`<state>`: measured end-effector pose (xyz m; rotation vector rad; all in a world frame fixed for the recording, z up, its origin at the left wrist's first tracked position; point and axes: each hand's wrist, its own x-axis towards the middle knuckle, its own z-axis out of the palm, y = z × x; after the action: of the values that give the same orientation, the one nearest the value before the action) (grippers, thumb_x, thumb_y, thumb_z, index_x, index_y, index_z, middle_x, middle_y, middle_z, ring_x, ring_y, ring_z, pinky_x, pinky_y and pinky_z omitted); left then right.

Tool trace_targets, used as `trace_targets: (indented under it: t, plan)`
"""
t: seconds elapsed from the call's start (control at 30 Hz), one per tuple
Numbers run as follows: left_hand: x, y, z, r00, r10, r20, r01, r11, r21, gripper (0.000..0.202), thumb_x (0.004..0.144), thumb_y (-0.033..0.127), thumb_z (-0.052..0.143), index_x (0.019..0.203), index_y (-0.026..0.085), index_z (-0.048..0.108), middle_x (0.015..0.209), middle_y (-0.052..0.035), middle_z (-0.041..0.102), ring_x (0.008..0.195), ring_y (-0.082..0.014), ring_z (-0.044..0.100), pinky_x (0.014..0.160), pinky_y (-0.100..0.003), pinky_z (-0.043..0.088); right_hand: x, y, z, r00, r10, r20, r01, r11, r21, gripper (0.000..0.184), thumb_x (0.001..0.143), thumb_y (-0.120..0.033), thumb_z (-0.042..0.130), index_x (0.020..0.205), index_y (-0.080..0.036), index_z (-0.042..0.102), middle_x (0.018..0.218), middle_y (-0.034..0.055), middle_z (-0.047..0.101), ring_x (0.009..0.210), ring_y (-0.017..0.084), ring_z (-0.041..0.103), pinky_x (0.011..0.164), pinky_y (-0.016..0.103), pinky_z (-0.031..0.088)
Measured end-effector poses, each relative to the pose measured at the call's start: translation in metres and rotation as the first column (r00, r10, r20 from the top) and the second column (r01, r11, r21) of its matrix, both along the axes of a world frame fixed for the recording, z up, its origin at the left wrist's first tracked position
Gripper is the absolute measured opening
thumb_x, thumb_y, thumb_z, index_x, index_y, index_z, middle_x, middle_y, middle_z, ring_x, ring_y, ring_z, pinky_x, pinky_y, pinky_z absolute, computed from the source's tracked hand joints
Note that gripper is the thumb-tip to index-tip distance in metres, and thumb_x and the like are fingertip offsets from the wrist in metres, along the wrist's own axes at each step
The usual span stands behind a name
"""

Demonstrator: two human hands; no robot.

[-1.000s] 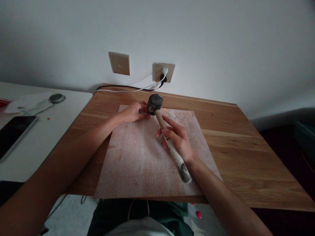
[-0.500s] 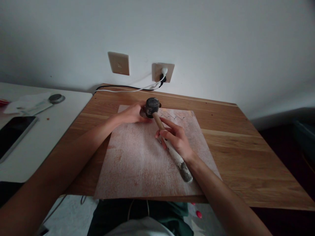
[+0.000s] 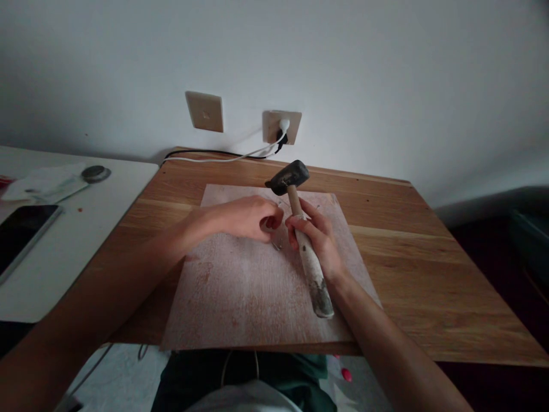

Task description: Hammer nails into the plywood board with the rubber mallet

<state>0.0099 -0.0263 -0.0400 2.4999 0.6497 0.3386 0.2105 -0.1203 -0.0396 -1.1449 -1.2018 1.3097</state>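
My right hand [image 3: 316, 237] is wrapped round the pale, worn handle of a hammer [image 3: 307, 257]. Its dark head points away from me, raised above the board. My left hand [image 3: 255, 217] is closed, thumb and fingers curled together just left of the handle; what they pinch, if anything, is hidden. Thin shiny metal pieces, apparently nails [image 3: 277, 246], show between the two hands, too small to tell which hand touches them. Under both hands lies a square, whitish-pink board [image 3: 231, 286]. Toward its far edge a small nail [image 3: 318, 206] shows, partly behind my right hand.
The board rests on a brown wooden table [image 3: 412, 269] against a white wall. Cables [image 3: 223, 155] run along the back to a wall socket [image 3: 281, 127]. On a white table [image 3: 38, 292] at left are a phone [image 3: 28, 232], a small round dark object [image 3: 95, 173] and thin wrapping.
My left hand has come from behind the hammer head toward me and right, close to my right hand. The hammer has turned, its head swinging right and slightly up.
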Motion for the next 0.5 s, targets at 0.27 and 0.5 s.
trace_targets:
  t: [0.27,0.5]
  plan:
    - [0.013,-0.023,-0.007,0.993,-0.082,-0.083,0.081,0.997,-0.018,0.035,0.077,0.008,0.075,0.103,0.029,0.083,0.103,-0.0025,0.08,0.09,-0.0229,0.074,0.084,-0.035,0.056,-0.001,-0.002,0.001,0.998,0.039,-0.039,-0.039,0.999,0.003,0.053,0.088,-0.038,0.075,0.137,-0.018,0.066,0.064,-0.0058,0.064,0.048,0.015,0.051,0.049,0.032,0.04]
    - [0.01,-0.027,-0.01,0.996,-0.078,-0.032,0.077,0.997,-0.034,0.029,0.077,0.006,0.071,0.093,0.027,0.082,0.1,-0.0028,0.078,0.085,-0.021,0.072,0.084,-0.034,0.055,-0.002,-0.002,0.002,0.998,0.054,-0.012,-0.054,0.999,0.003,0.059,0.088,-0.046,0.08,0.139,-0.021,0.068,0.064,-0.0047,0.064,0.047,0.016,0.052,0.047,0.032,0.04]
